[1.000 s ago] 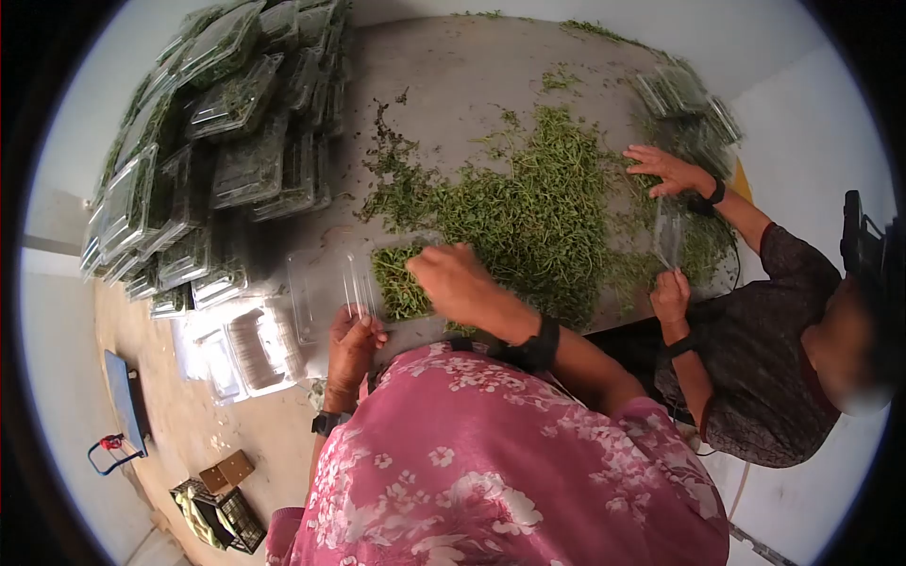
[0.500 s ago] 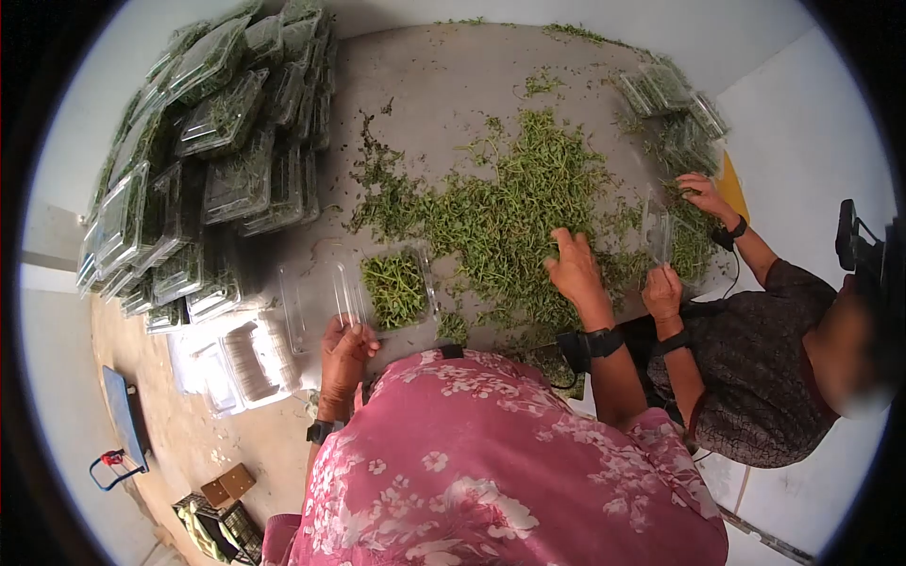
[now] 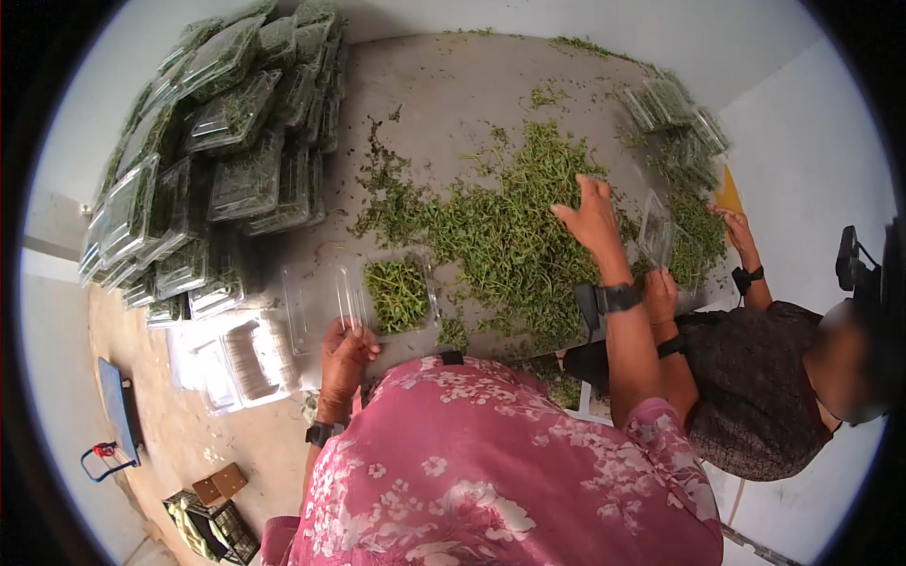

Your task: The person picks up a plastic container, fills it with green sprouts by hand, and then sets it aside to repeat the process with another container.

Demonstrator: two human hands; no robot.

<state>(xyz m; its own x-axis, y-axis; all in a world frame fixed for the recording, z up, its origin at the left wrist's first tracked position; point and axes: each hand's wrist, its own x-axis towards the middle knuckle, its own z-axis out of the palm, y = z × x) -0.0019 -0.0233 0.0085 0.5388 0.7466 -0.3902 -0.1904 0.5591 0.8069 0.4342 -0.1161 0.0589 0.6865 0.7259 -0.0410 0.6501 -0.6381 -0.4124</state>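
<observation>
My left hand (image 3: 346,357) pinches the near edge of a clear plastic clamshell box (image 3: 316,304), whose lid lies folded out to the left. Cut green sprigs (image 3: 397,294) fill the right half of that box. Over the right part of a broad heap of loose greens (image 3: 514,231) is my right hand (image 3: 593,222), its thumb and fingers apart, with nothing visible in its grasp. Whether its fingertips touch the heap is hard to tell.
Filled clamshell boxes (image 3: 236,113) are piled high at the left, above stacked empty containers (image 3: 250,358). A co-worker (image 3: 755,377) at the right handles another clear box (image 3: 656,231). More filled boxes (image 3: 675,104) stand at the far right. A blue trolley (image 3: 118,406) and black crate (image 3: 212,528) are on the floor.
My right hand has moved away from me and rightward over the greens, and its fingers have spread. My left hand stays on the box. The co-worker's far hand has moved right.
</observation>
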